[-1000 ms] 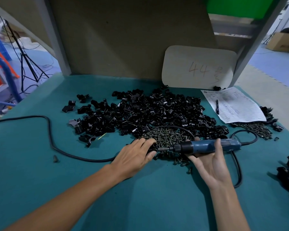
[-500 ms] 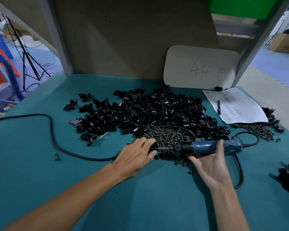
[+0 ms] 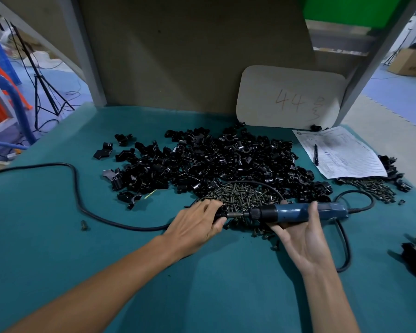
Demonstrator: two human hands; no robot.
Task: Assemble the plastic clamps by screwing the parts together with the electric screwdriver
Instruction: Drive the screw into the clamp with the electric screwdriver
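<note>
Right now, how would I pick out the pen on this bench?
Find the beige board marked 44 at the far right of the table. In front lies a printed sheet; the pen lies on its left part, a slim dark stick, unlike the chunky black clamp parts nearby.

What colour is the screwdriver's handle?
The screwdriver handle is blue, clearest in the head view.

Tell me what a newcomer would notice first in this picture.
A large heap of black plastic clamp parts fills the middle of the teal table, with a pile of dark metal screws at its near edge. Just in front, the right hand holds a blue electric screwdriver level. Its bit points at a small black part pinched by the left hand.
</note>
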